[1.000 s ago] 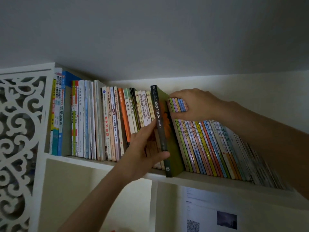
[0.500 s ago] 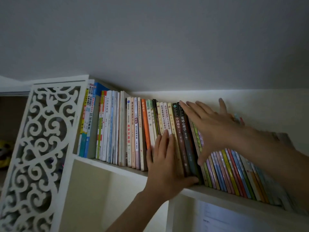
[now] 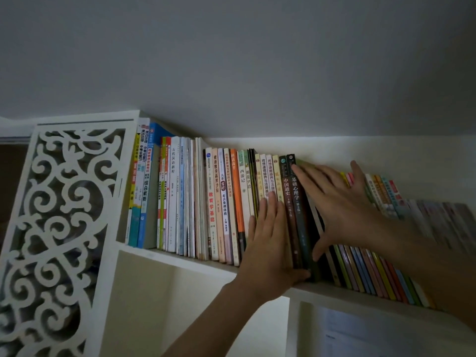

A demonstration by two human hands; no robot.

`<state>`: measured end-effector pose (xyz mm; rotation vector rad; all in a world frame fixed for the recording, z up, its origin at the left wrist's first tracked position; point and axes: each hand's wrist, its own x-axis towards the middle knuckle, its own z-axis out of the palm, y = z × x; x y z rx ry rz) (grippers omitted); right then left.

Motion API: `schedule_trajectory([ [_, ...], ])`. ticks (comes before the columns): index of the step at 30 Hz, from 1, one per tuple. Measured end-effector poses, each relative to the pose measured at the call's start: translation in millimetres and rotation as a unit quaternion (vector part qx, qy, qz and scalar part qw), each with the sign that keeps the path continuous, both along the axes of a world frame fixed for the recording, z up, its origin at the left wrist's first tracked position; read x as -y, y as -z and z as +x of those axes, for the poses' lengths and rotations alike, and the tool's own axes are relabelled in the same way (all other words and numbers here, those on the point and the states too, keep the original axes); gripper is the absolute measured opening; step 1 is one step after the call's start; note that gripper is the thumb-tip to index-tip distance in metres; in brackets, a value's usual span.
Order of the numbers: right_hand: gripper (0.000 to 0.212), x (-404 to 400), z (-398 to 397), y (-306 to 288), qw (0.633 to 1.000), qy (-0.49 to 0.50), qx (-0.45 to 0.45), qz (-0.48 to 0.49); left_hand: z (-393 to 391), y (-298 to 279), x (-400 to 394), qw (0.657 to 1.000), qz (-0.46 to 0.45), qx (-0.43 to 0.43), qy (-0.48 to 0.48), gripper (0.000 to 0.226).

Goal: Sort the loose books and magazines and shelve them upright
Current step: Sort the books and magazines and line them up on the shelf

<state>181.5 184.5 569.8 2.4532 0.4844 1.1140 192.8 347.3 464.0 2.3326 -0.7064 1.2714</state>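
Observation:
A long row of books stands on the white shelf (image 3: 195,262). A dark green book (image 3: 298,215) with white lettering stands in the row, beside a dark brown book (image 3: 289,210). My left hand (image 3: 269,248) lies flat with straight fingers against the spines left of the green book, thumb under its lower end. My right hand (image 3: 340,204) is spread flat on the leaning thin colourful books (image 3: 365,271) to its right, fingertips reaching the green book's spine.
A white carved fretwork panel (image 3: 59,228) closes the shelf's left end. Taller upright books (image 3: 177,199) fill the left part. Below are open white compartments (image 3: 167,305), one with a printed sheet (image 3: 360,336). The wall rises above.
The dark green book, held out in front of the row a second ago, now stands pushed in. Both hands went from gripping to flat against the books.

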Motion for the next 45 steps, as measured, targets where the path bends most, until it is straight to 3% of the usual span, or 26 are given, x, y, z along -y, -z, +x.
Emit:
schedule_trajectory([
  [7, 0.166, -28.3, -13.1, -15.4, 0.998, -0.008, -0.068, 0.008, 5.7, 9.9, -56.7, 0.996, -0.016, 0.029, -0.077, 0.118],
  [11, 0.164, -47.7, -5.7, -37.2, 0.999, 0.017, -0.041, -0.021, 14.7, 8.4, -68.5, 0.997, 0.008, 0.014, -0.07, 0.116],
  [20, 0.162, -52.1, 2.3, -52.4, 0.997, 0.044, -0.069, -0.014, 15.7, 4.1, -77.6, 0.997, 0.027, 0.022, -0.062, 0.114],
  [26, 0.156, -104.6, 9.6, -40.7, 0.999, 0.004, 0.001, -0.044, 14.2, 2.6, -98.5, 0.993, 0.041, 0.017, -0.112, 0.115],
  [32, 0.155, -112.4, 28.8, -30.9, 0.998, -0.052, 0.04, -0.004, 26.5, 0.9, -105.8, 0.992, 0.063, 0.028, -0.11, 0.109],
  [37, 0.155, -123.3, 19.1, -33.7, 0.999, -0.007, 0.015, -0.033, 14.7, 4.5, -120.3, 0.997, 0.012, 0.038, -0.071, 0.103],
  [40, 0.148, -138.6, 16.7, -34.0, 0.998, -0.035, 0.02, -0.046, 11.2, 13.3, -143.8, 0.998, -0.024, 0.026, -0.061, 0.102],
  [45, 0.144, -176.7, 27.9, -31.2, 0.996, -0.061, 0.013, -0.066, 14.2, 13.0, -159.5, 0.996, 0.022, 0.006, -0.09, 0.098],
])
